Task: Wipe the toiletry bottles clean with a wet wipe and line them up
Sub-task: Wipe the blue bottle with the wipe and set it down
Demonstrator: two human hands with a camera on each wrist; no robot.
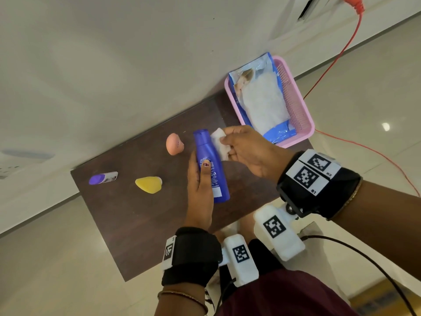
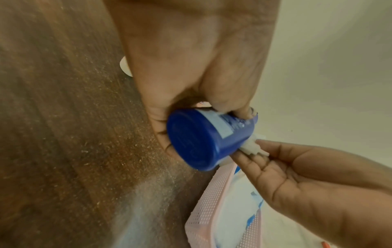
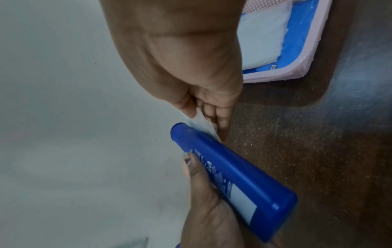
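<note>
A: Where is the blue bottle [image 1: 210,165] now?

B: Off the table [image 1: 141,215], held in the left hand [image 1: 200,190], thumb across the label, fingers curled behind. Its long axis runs from the base near that palm to the cap, which points away toward the pink basket [image 1: 296,103].

A: And the wipe [image 1: 219,142]?

B: Bunched in the right hand [image 1: 248,151], pinched between thumb and fingers, pressed against the bottle's upper side near the cap. I judge the coming stroke runs down along the bottle's length, toward its base.

A: Which hand is nearer the basket?

B: The right; the left sits on the bottle's far side from it.

A: Do the views differ?

B: The left wrist view shows the bottle's round base [image 2: 192,141] end-on, hidden from the head camera. Only the head view shows the three other bottles: peach [image 1: 174,144], yellow [image 1: 149,184], purple-capped [image 1: 103,178], all beyond the blue bottle from the basket.
</note>
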